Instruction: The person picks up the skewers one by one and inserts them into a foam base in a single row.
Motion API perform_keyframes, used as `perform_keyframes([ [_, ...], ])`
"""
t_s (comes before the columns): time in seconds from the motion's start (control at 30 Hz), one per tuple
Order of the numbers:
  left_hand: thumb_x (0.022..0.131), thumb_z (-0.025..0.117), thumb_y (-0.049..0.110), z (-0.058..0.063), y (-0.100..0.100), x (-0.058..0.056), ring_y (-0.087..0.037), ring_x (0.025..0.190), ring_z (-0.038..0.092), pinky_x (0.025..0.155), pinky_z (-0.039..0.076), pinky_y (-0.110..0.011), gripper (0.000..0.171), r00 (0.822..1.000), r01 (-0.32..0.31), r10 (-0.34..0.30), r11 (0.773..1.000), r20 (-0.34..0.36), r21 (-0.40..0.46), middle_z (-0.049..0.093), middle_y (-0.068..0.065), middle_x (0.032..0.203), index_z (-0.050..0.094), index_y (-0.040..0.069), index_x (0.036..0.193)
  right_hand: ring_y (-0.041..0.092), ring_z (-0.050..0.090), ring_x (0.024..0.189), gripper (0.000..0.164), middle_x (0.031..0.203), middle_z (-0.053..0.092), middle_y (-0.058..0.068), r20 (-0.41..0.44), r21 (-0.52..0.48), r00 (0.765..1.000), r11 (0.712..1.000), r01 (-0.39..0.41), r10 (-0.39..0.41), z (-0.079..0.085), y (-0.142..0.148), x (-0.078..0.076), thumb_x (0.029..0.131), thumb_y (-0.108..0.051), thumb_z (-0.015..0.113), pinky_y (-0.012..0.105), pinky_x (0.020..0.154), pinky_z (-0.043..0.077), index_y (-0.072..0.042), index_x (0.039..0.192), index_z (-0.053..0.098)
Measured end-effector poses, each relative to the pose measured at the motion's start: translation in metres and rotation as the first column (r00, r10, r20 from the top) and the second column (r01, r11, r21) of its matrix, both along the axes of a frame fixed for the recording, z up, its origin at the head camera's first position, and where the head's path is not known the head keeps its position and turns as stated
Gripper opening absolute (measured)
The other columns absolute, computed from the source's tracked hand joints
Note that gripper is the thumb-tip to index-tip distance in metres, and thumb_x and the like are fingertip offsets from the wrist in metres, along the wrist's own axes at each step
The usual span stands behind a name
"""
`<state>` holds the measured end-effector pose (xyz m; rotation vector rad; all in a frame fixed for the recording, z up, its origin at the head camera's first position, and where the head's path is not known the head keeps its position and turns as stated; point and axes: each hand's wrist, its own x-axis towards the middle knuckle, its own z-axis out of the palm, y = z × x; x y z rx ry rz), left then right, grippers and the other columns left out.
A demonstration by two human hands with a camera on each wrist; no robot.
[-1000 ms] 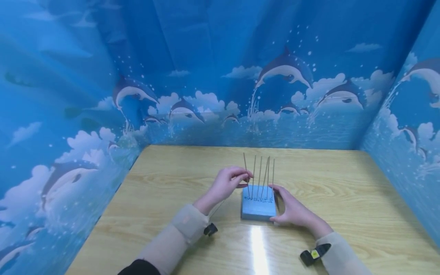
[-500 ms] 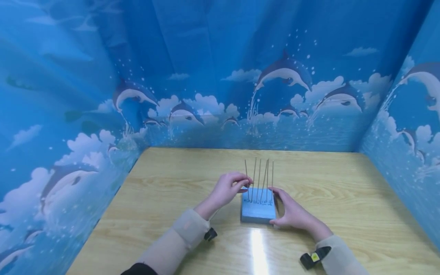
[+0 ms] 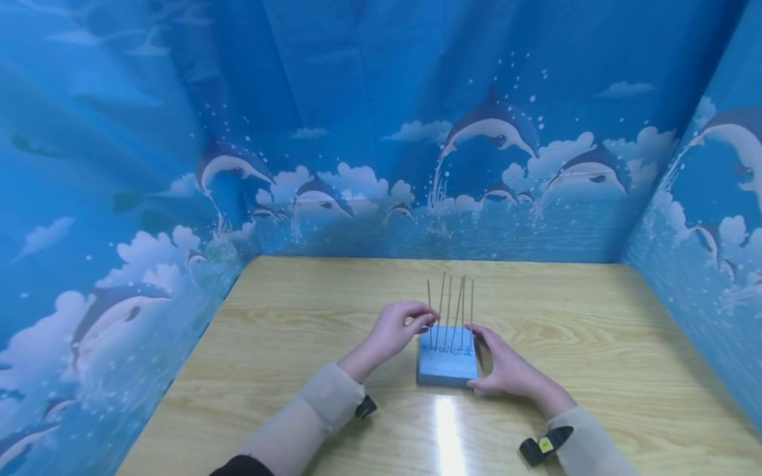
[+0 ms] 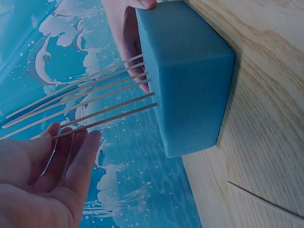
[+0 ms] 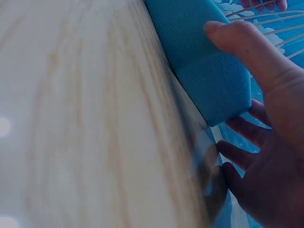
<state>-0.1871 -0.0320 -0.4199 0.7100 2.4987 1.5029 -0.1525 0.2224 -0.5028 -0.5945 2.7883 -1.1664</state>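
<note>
A blue foam block [image 3: 446,370] sits on the wooden table with several thin wooden sticks [image 3: 449,304] standing in its top in a row. With thumb and fingers my left hand [image 3: 393,334] pinches the leftmost stick [image 4: 109,118], whose lower end meets the block in the left wrist view. That stick stands nearly upright; another in the row leans across its neighbour. At the block's right side, my right hand [image 3: 506,363] grips it, its thumb [image 5: 237,40] pressing the near face and its fingers around the far side.
One loose stick [image 4: 261,199] lies on the table [image 3: 286,396] beside the block in the left wrist view. A blue dolphin-print curtain [image 3: 357,132] closes off the table's back and sides. Small black cameras [image 3: 365,406] sit at both wrists.
My left hand has shifted slightly right, and the leftmost stick has come more upright, its top moving right. The right hand keeps its grip on the block. The head view has tilted slightly.
</note>
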Motion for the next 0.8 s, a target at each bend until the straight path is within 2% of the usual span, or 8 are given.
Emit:
perform_keyframes([
  [0.2, 0.096, 0.064, 0.012, 0.002, 0.000, 0.001, -0.013, 0.089, 0.070, 0.074, 0.059, -0.014, 0.013, 0.999, -0.012, 0.013, 1.000, -0.032, 0.014, 0.072, -0.006, 0.100, 0.066, 0.008, 0.108, 0.045, 0.037, 0.140, 0.113, 0.153, 0.039, 0.023, 0.013, 0.009, 1.000, 1.000, 0.012, -0.012, 0.000, 0.000, -0.001, 0.061, -0.033, 0.091, 0.063, 0.115, 0.031, -0.003, 0.151, 0.030],
  [0.4, 0.095, 0.064, 0.009, 0.003, -0.006, -0.001, -0.025, 0.094, 0.070, 0.075, 0.060, -0.018, 0.018, 1.000, -0.002, 0.003, 1.000, -0.011, 0.030, 0.071, -0.009, 0.102, 0.064, 0.002, 0.112, 0.045, 0.038, 0.139, 0.113, 0.151, 0.039, 0.025, 0.008, 0.007, 1.000, 1.000, 0.011, -0.011, 0.001, -0.001, 0.000, 0.060, -0.031, 0.092, 0.063, 0.115, 0.031, -0.002, 0.151, 0.030],
  [0.63, 0.095, 0.063, 0.006, 0.000, -0.031, -0.010, -0.028, 0.093, 0.069, 0.074, 0.061, -0.022, 0.017, 0.999, -0.034, 0.034, 0.999, 0.000, 0.037, 0.070, -0.016, 0.103, 0.064, 0.002, 0.111, 0.044, 0.038, 0.140, 0.112, 0.152, 0.039, 0.023, 0.002, 0.029, 1.000, 1.000, 0.013, -0.013, 0.000, -0.003, 0.001, 0.062, -0.030, 0.091, 0.062, 0.115, 0.031, -0.002, 0.151, 0.030],
  [0.8, 0.094, 0.064, 0.006, -0.002, -0.056, -0.015, -0.029, 0.091, 0.068, 0.072, 0.062, -0.024, 0.019, 0.997, -0.062, 0.064, 0.997, 0.047, -0.041, 0.070, -0.016, 0.101, 0.064, 0.000, 0.112, 0.045, 0.038, 0.139, 0.112, 0.152, 0.039, 0.024, 0.009, 0.034, 1.000, 0.999, 0.013, -0.014, 0.000, -0.002, 0.001, 0.062, -0.032, 0.091, 0.063, 0.114, 0.032, -0.002, 0.151, 0.029],
])
